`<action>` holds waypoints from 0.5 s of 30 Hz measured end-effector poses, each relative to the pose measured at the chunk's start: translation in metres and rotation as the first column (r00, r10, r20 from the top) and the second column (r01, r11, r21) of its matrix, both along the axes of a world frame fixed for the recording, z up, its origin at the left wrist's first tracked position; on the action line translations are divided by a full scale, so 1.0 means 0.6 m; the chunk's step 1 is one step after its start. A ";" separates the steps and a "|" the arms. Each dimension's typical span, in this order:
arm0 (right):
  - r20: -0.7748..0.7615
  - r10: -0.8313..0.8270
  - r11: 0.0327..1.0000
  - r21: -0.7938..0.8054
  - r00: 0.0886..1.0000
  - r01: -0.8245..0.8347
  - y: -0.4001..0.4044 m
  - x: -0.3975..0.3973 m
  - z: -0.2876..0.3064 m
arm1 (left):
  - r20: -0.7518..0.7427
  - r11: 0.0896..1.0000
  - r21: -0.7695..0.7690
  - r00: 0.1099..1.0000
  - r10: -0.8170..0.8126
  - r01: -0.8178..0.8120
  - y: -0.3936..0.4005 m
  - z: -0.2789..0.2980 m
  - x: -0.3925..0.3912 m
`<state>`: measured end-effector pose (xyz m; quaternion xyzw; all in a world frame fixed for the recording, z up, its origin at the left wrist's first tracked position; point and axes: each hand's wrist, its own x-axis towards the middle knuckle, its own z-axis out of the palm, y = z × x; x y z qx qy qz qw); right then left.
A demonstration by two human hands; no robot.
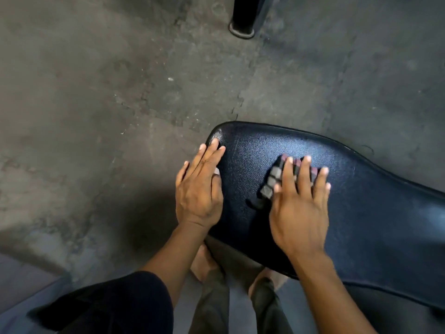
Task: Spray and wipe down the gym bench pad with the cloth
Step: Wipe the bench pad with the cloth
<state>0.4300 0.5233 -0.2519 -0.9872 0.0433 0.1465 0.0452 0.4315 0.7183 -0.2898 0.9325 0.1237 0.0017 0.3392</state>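
Note:
The black padded gym bench pad (375, 213) runs from the centre of the view off to the right. My right hand (299, 206) lies flat on it with fingers spread, pressing a checked grey and dark red cloth (273, 179) against the pad; most of the cloth is hidden under the hand. My left hand (198, 186) rests flat on the pad's left end, fingers together along the edge, holding nothing. No spray bottle is in view.
Worn grey rubber floor mats (108, 104) surround the bench. A black post with a round foot (242, 22) stands at the top. My bare feet (204, 263) and trouser legs are below the pad's near edge.

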 end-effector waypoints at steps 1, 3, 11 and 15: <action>0.005 -0.005 1.000 0.012 1.000 0.005 0.015 0.018 -0.001 | -0.003 1.000 -0.001 1.000 -0.001 0.001 -0.001 0.000 0.000; 0.037 0.079 0.996 0.033 0.996 -0.080 0.052 0.023 -0.007 | -0.014 1.000 0.000 1.000 -0.006 0.006 0.000 0.001 0.000; 0.083 0.290 0.952 0.083 0.954 -0.296 0.018 -0.173 -0.037 | -0.029 1.000 0.008 1.000 -0.006 0.006 -0.003 0.008 0.000; 0.058 0.254 0.966 0.030 0.966 -0.256 -0.042 -0.173 -0.031 | 0.001 0.999 0.036 1.000 -0.017 0.017 0.000 -0.004 0.000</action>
